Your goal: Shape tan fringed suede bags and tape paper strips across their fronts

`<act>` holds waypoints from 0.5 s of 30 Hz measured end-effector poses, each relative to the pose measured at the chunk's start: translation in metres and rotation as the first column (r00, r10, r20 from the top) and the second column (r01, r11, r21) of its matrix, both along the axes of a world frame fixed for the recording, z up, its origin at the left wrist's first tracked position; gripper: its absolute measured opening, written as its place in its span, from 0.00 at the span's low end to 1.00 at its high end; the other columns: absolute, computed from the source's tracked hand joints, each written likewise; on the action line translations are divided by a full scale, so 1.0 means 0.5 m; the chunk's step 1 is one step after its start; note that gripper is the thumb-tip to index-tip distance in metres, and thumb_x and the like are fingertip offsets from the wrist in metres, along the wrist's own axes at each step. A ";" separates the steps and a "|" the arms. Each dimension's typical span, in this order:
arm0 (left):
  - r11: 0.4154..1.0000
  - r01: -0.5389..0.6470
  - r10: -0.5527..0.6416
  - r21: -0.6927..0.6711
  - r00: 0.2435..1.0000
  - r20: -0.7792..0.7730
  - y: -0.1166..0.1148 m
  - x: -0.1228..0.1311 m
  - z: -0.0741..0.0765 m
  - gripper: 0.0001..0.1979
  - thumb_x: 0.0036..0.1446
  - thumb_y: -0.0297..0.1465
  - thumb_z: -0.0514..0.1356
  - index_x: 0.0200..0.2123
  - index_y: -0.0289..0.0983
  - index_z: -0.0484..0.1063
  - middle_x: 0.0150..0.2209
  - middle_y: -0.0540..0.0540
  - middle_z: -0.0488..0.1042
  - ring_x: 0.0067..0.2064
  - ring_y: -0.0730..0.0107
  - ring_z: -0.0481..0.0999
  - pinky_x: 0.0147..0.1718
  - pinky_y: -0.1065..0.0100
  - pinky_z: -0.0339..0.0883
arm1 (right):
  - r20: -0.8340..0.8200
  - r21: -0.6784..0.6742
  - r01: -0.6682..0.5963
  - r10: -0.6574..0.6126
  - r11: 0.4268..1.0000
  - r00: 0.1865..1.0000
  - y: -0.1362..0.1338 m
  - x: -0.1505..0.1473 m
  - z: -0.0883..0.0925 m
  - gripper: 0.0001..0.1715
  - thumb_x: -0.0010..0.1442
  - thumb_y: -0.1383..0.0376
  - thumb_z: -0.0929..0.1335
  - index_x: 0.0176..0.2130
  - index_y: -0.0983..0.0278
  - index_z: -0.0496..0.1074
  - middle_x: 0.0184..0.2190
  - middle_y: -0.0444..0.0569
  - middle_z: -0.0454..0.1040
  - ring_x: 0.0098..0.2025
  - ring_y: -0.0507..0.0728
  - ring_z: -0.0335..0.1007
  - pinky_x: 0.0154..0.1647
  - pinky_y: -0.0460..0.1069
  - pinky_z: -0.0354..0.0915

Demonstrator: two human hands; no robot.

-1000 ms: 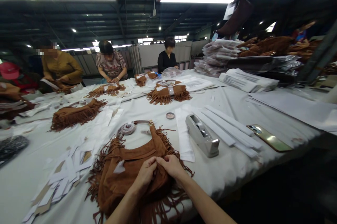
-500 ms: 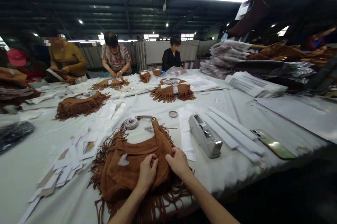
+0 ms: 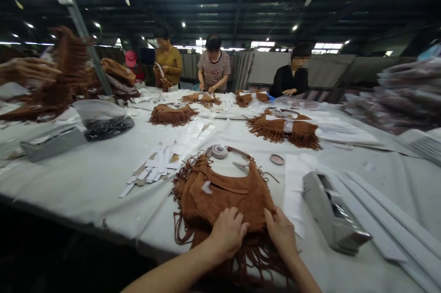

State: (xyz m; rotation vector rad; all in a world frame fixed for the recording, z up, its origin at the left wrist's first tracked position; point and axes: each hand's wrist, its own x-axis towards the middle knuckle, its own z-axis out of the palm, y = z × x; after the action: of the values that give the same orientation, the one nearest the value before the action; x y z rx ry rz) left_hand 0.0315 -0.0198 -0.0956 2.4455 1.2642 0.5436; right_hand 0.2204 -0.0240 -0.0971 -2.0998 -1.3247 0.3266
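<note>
A brown suede handbag (image 3: 220,205) with long fringe lies on the white-covered table in front of me, its strap end toward the far side. A small whitish scrap (image 3: 206,187) sits by its zip slit. My left hand (image 3: 229,231) is on the lower front of the bag, fingers bent and closed on the suede, thumb hidden. At the bag's right edge, my right hand (image 3: 280,228) pinches the side between thumb and fingers. Wrapped strap hardware (image 3: 218,151) rests at the top of the bag.
Right of the bag stand a grey tape dispenser (image 3: 334,215) and white strips (image 3: 375,219). A tape roll (image 3: 277,160) lies beyond. Paper strips (image 3: 153,169) are piled left. Other fringed bags (image 3: 285,127) lie farther back, where several co-workers (image 3: 213,65) stand. Another person's hand (image 3: 27,70) shows far left.
My view has swung left, so the bag and dispenser appear farther right. My left hand has changed from a raised pinch to fingers laid lower on the bag. My right hand stays at its right edge.
</note>
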 end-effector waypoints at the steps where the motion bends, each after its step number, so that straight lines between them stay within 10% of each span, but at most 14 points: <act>1: 0.999 0.020 -0.019 0.036 0.999 -0.034 -0.015 -0.009 -0.002 0.17 0.64 0.37 0.48 0.49 0.34 0.68 0.47 0.38 0.71 0.49 0.54 0.68 0.50 0.55 0.62 | -0.002 -0.017 -0.015 0.015 1.000 1.000 -0.001 0.002 0.001 0.16 0.57 0.52 0.58 0.33 0.60 0.66 0.25 0.48 0.72 0.30 0.59 0.69 0.32 0.50 0.58; 9: 0.980 0.049 -0.028 0.195 0.994 -0.107 -0.091 -0.036 -0.058 0.26 0.65 0.31 0.45 0.64 0.30 0.51 0.64 0.34 0.57 0.65 0.52 0.55 0.60 0.55 0.54 | 0.366 0.223 -0.154 0.064 0.963 0.928 -0.006 -0.060 0.081 0.23 0.62 0.54 0.58 0.46 0.67 0.69 0.38 0.60 0.73 0.41 0.64 0.68 0.43 0.56 0.61; 15: 0.981 0.041 -0.028 0.188 0.997 -0.073 -0.085 -0.006 -0.095 0.26 0.65 0.33 0.46 0.64 0.31 0.52 0.62 0.34 0.60 0.63 0.50 0.59 0.60 0.51 0.57 | -0.008 0.199 -0.649 0.663 0.734 0.748 0.049 -0.238 0.136 0.19 0.63 0.55 0.59 0.35 0.63 0.73 0.32 0.50 0.74 0.35 0.56 0.68 0.38 0.48 0.62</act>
State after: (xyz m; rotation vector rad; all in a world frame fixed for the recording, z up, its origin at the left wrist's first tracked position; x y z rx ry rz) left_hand 0.0284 -0.0623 -0.1432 2.6595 1.2464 0.5985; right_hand 0.1015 0.0004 -0.0292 -1.3790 -1.9441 0.5478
